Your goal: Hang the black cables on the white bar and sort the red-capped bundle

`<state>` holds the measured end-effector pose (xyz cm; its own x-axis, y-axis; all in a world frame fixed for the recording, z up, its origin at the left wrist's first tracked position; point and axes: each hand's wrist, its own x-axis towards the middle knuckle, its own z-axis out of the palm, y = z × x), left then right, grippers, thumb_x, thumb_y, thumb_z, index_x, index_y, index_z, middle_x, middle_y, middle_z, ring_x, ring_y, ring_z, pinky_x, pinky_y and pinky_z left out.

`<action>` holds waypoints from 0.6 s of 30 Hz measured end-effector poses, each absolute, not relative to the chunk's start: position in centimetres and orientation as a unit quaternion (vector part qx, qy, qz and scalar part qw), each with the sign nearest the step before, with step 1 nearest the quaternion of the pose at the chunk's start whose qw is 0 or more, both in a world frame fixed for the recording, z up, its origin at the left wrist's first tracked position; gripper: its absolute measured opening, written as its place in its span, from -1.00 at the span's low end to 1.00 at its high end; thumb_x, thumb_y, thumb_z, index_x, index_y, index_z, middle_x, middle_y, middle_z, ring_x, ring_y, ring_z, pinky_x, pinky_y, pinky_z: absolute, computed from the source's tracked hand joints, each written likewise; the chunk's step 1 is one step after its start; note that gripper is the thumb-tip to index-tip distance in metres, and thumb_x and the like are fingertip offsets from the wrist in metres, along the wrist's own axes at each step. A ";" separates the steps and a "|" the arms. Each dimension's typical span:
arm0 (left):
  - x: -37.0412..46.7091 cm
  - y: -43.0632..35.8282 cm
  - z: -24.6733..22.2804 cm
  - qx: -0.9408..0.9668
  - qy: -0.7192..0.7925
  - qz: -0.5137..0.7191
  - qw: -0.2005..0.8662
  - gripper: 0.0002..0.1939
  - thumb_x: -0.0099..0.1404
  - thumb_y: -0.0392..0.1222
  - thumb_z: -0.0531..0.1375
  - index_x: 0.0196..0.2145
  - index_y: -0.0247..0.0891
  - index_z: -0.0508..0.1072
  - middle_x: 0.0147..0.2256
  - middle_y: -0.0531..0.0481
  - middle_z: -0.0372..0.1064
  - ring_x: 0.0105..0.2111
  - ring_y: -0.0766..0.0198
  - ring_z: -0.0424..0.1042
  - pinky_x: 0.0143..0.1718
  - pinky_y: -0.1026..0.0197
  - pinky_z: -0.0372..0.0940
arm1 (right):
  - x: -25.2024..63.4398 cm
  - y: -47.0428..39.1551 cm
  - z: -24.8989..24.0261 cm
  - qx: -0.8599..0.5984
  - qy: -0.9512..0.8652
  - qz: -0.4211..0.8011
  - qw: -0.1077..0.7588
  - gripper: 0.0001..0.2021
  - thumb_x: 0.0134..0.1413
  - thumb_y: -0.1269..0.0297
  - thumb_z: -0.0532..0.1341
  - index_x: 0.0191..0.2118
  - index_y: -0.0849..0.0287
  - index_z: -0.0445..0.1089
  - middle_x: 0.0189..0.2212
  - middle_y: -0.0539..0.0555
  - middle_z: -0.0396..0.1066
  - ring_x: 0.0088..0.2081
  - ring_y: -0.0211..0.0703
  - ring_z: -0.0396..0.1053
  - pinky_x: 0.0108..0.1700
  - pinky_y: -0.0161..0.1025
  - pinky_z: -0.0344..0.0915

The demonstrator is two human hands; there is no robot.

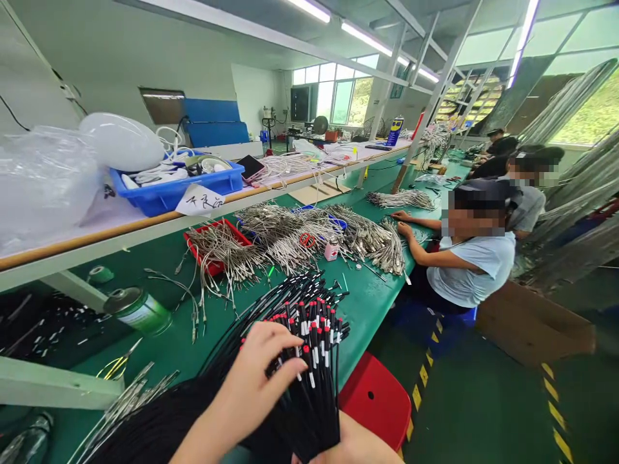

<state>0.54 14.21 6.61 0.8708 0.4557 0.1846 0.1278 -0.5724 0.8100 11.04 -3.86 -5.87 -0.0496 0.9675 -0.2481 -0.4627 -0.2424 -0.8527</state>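
A thick bundle of black cables (309,393) with red tips and white labels stands upright in front of me. My right hand (333,449) is wrapped round its lower part; most of the fingers are hidden behind the cables or cut off by the frame. My left hand (264,370) reaches in from the left at the red-tipped ends. Its thumb and forefinger are curved and apart, beside one red tip, and I see no cable pinched between them. More black cables (271,296) lie on the green table (358,322) behind the bundle.
Grey cables fill a red tray (244,233) and lie piled (290,235) beyond. A green can (138,309) and scissors (118,364) are at left. A blue bin (178,187) sits on the shelf. A co-worker (469,264) sits at right; a red stool (380,393) stands nearby.
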 end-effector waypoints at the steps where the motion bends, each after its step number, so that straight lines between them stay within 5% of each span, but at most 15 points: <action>1: 0.8 13.5 6.5 0.864 0.153 0.159 0.453 -0.76 0.28 -0.09 0.19 -0.09 -0.02 0.49 -0.15 -0.04 0.38 -0.08 0.12 0.34 0.00 0.07 0.23 | 11.1 -3.8 -5.7 -0.433 -0.298 0.661 0.536 -0.56 -0.21 0.28 0.48 -0.14 0.25 0.47 -0.22 0.08 0.52 -0.20 -0.10 0.46 -0.04 -0.03 0.33; 8: 2.1 12.3 6.5 0.793 0.197 0.156 0.554 -0.93 0.21 -0.12 0.26 -0.36 -0.12 0.51 -0.13 -0.04 0.32 -0.03 0.09 0.30 0.08 0.01 0.13 | 10.9 -3.5 -5.2 -0.463 -0.323 0.640 0.521 -0.58 -0.13 0.24 0.45 -0.12 0.27 0.45 -0.23 0.10 0.52 -0.18 -0.07 0.46 -0.04 -0.01 0.35; 18: 2.1 14.2 5.4 0.730 0.251 0.289 0.566 -0.80 0.25 -0.04 0.21 -0.43 -0.18 0.52 0.01 -0.10 0.22 0.11 0.03 0.19 0.14 0.01 0.09 | 10.8 -3.2 -5.7 -0.445 -0.319 0.631 0.549 -0.58 -0.16 0.33 0.47 -0.11 0.26 0.45 -0.26 0.07 0.52 -0.18 -0.07 0.47 -0.06 -0.02 0.36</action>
<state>2.09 14.18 5.43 0.7074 0.6932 0.1379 0.0391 -0.2331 0.9717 10.83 -3.21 -5.70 -0.0005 0.9772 -0.2125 -0.4094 -0.1941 -0.8915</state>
